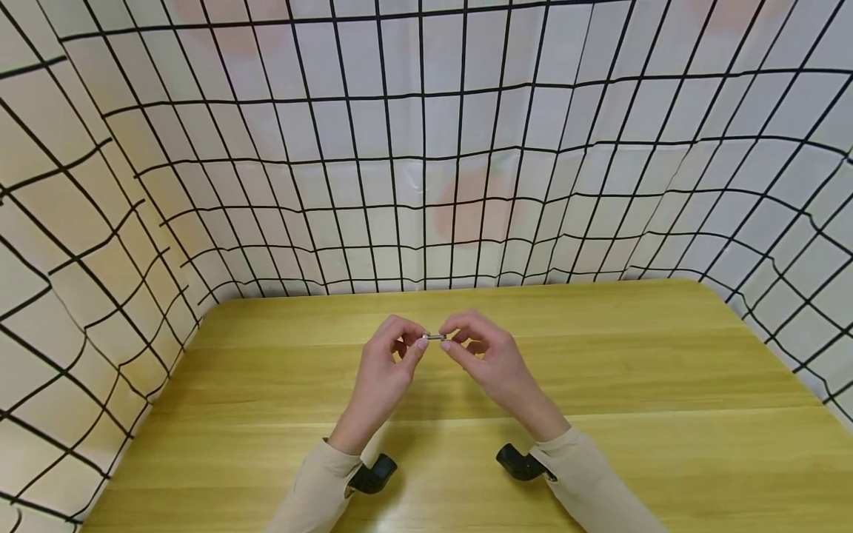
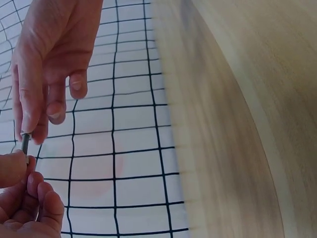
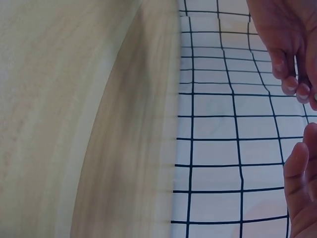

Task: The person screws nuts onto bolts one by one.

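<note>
A small, thin metal piece (image 1: 435,337) is held level above the table, spanning the space between both hands. At its left end, the left hand (image 1: 386,364) pinches it between thumb and forefinger; the right hand (image 1: 492,363) pinches the opposite end the same way. In the left wrist view, the grey shaft of the metal piece (image 2: 25,144) shows between the right hand (image 2: 57,49) above and the left hand (image 2: 29,203) below. The right wrist view cuts off both the left hand (image 3: 285,44) and the right hand (image 3: 301,188); the piece cannot be made out there.
Beneath the hands lies a yellowish wood-grain table (image 1: 266,414). White cloth with a black grid (image 1: 440,178) rises behind it and on both sides. A black device sits at the left cuff (image 1: 375,475), another at the right cuff (image 1: 521,463).
</note>
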Available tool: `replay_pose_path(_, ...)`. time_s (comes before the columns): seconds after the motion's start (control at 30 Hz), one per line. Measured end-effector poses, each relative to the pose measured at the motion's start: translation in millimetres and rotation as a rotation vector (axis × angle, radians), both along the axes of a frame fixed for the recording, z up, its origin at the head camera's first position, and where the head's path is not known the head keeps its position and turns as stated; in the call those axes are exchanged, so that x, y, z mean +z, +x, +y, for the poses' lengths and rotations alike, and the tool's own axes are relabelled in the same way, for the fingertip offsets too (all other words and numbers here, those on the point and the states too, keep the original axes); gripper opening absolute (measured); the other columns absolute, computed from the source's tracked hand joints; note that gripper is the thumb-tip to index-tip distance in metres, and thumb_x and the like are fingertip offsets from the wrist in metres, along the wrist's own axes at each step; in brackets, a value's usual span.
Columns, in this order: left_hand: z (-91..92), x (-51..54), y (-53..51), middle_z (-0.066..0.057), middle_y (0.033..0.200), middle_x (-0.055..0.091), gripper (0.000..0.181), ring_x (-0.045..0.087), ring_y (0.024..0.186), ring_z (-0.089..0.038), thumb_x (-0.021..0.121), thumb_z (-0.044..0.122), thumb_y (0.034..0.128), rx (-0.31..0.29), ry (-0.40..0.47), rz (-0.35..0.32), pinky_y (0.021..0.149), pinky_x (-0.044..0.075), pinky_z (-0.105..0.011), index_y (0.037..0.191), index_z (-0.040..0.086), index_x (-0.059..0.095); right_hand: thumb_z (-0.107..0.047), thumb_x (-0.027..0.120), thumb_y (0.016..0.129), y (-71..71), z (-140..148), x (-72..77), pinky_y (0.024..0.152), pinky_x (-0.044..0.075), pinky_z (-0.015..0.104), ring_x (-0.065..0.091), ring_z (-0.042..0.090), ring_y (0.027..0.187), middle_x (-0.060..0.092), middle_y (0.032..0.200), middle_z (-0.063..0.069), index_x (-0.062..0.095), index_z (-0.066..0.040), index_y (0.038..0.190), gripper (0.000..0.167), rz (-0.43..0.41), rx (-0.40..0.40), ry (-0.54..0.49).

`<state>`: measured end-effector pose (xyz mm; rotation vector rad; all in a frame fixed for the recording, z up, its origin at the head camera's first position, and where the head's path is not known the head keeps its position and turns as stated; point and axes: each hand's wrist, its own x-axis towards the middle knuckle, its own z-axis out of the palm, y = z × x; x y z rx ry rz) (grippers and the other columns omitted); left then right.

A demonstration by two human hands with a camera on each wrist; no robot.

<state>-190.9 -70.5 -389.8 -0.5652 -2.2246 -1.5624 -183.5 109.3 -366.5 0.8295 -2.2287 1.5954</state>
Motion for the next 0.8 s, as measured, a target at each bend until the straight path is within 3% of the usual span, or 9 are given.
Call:
replay_pose_path(0.1, 0.8, -1.7, -0.2, 0.004, 0.088, 0.056, 0.007, 0.052, 0.082, -0.013, 0.067, 0.005, 0.0930, -0.009, -0.004, -0.010, 0.070, 0.044, -0.030, 0.094, 0.011, 0.066, 0.008, 0.066, 0.090, 0.3, -0.4, -2.6, 0.065, 0.051, 0.034, 0.060, 0.022, 0.081, 0.062, 0.101, 0.010, 0.063, 0.001, 0.104, 0.015, -0.011, -0.012, 0.000)
replay_pose_path(0.23, 1.6, -2.7, -0.6, 0.004, 0.089, 0.057, 0.006, 0.052, 0.082, -0.013, 0.067, 0.005, 0.0931, -0.019, -0.003, -0.014, 0.071, 0.044, -0.030, 0.095, 0.010, 0.067, 0.005, 0.067, 0.090, -8.2, 1.9, -18.3, 0.063, 0.050, 0.033, 0.061, 0.021, 0.082, 0.063, 0.100, 0.005, 0.064, -0.004, 0.104, 0.016, -0.030, -0.028, -0.012)
replay_pose_path(0.43, 0.6, -0.2, 0.9, 0.004, 0.088, 0.057, 0.006, 0.052, 0.082, -0.013, 0.067, 0.004, 0.0931, -0.018, -0.003, -0.008, 0.070, 0.043, -0.032, 0.094, 0.009, 0.067, -0.014, 0.063, 0.098, -19.1, 3.6, -32.9, 0.064, 0.050, 0.032, 0.060, 0.023, 0.080, 0.063, 0.092, 0.000, 0.066, -0.014, 0.099, 0.004, -0.101, -0.026, -0.009)
replay_pose_path(0.53, 0.3, 0.7, 1.0, 0.005, 0.089, 0.056, 0.007, 0.052, 0.083, -0.012, 0.067, 0.004, 0.0932, -0.016, -0.015, -0.013, 0.070, 0.044, -0.032, 0.094, 0.010, 0.066, -0.026, 0.053, 0.104, -20.7, 4.9, -34.1, 0.061, 0.049, 0.033, 0.058, 0.029, 0.077, 0.063, 0.087, 0.003, 0.068, -0.012, 0.099, 0.021, -0.150, -0.011, 0.008)
replay_pose_path(0.7, -1.0, 1.8, 0.0, 0.004, 0.088, 0.056, 0.008, 0.052, 0.082, -0.013, 0.067, 0.002, 0.0925, 0.009, -0.013, 0.002, 0.069, 0.044, -0.029, 0.094, 0.009, 0.066, -0.023, 0.035, 0.109, -21.3, 7.4, -32.4, 0.061, 0.049, 0.035, 0.058, 0.028, 0.080, 0.065, 0.102, 0.007, 0.066, -0.009, 0.118, 0.035, -0.146, 0.027, 0.019)
replay_pose_path(0.8, -1.9, 2.5, -0.7, 0.004, 0.087, 0.056, 0.008, 0.053, 0.082, -0.012, 0.068, 0.002, 0.0922, 0.023, -0.009, 0.010, 0.068, 0.043, -0.029, 0.093, 0.010, 0.066, -0.014, 0.042, 0.107, -20.9, 8.2, -29.6, 0.061, 0.050, 0.034, 0.060, 0.026, 0.083, 0.062, 0.115, 0.010, 0.060, -0.010, 0.127, 0.027, -0.131, 0.029, -0.012)
